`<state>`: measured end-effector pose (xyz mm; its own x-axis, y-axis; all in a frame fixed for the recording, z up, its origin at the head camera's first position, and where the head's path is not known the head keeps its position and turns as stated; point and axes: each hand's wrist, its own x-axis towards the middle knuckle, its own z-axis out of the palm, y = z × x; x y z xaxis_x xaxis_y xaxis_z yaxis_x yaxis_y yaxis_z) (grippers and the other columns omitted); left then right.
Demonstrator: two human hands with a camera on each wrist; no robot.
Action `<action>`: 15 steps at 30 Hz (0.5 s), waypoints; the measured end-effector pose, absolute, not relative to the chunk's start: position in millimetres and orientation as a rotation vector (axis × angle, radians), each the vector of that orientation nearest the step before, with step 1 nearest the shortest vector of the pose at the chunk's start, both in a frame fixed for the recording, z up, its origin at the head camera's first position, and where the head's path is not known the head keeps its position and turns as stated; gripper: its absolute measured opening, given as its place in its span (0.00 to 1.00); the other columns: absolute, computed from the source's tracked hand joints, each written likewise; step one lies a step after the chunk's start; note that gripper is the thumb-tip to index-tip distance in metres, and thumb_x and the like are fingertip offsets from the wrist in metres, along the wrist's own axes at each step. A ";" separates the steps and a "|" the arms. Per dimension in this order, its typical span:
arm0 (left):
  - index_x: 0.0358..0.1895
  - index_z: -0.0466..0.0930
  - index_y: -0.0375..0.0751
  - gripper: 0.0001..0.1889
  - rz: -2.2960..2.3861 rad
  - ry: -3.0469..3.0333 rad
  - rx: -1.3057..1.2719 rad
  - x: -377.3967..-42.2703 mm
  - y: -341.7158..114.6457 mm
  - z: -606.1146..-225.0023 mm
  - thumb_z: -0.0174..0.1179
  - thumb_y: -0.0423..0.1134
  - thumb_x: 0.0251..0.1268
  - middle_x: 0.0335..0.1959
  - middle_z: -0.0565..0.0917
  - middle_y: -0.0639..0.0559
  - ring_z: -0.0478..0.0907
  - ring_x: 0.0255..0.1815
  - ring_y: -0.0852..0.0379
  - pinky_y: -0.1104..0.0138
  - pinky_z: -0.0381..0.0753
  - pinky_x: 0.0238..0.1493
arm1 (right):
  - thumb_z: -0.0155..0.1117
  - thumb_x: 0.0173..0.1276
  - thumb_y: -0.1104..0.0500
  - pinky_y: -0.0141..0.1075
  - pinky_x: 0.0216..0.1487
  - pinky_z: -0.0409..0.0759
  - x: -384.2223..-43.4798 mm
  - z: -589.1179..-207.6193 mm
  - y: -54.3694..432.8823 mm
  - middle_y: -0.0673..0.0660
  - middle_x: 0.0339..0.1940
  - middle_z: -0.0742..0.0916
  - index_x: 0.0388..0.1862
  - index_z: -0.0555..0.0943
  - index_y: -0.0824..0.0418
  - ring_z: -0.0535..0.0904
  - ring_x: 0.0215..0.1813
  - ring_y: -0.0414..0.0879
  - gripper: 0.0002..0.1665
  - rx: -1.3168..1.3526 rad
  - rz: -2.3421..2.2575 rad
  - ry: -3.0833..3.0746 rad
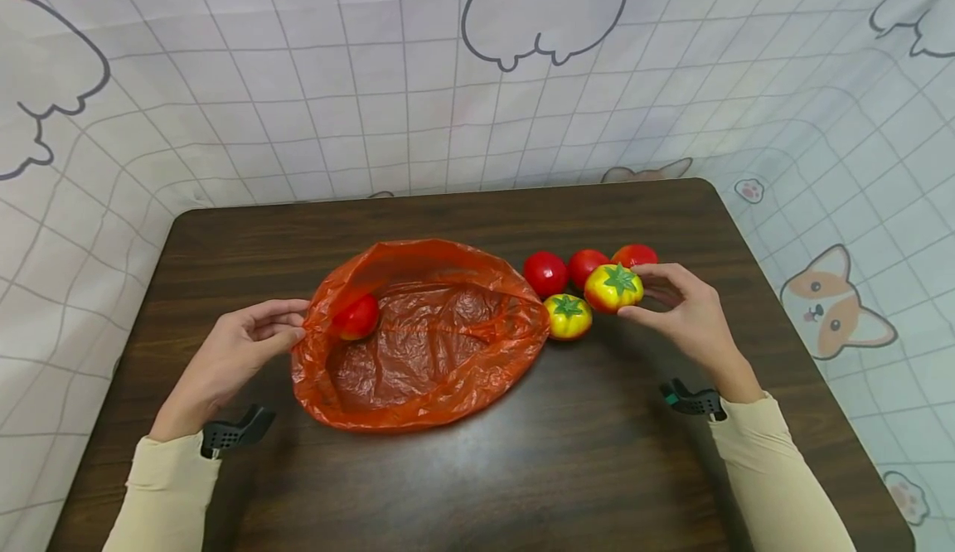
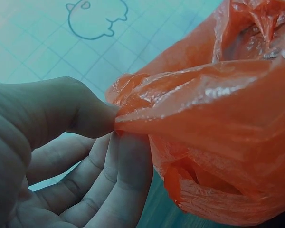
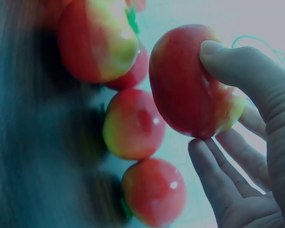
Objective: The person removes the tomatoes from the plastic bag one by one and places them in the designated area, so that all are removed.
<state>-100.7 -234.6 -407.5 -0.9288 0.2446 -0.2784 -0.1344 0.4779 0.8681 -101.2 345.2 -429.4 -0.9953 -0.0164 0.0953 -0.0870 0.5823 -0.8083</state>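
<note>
An orange-red plastic bag [image 1: 440,415] lies wide open on the table, with one tomato [image 1: 356,317] inside at its left. My left hand [image 1: 242,345] pinches the left rim of the bag between thumb and fingers, as the left wrist view also shows. On the other side, my right hand [image 1: 690,312] holds a red and yellow tomato [image 3: 183,80] with a green star-shaped top, gripped between thumb and fingertips above the table. Beneath and beside it, a yellow-topped tomato [image 1: 569,317] sits against the bag's right end.
Behind the held tomato, a red tomato [image 1: 545,274], another red one [image 1: 587,266] and a third [image 1: 635,255] stand in a row on the dark wooden table [image 1: 477,494]. A white checked cloth [image 1: 373,121] with cartoon dogs hangs behind and at the sides.
</note>
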 end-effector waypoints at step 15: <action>0.71 0.73 0.38 0.26 1.426 2.355 0.100 -99.7 -235.4 -408.7 0.62 0.46 0.76 0.50 0.86 0.59 0.86 0.47 0.65 0.73 0.87 0.51 | 0.84 0.56 0.56 0.13 0.53 0.77 -92.9 -449.7 363.9 0.59 0.58 0.85 0.63 0.81 0.58 0.79 0.49 0.17 0.36 0.099 1.300 -2.837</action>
<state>-99.7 -235.4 -408.7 -0.9237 0.2546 -0.2861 -0.1355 0.4814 0.8659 -92.9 363.9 -449.7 -0.9978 -0.0494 0.0441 -0.0657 0.6515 -0.7558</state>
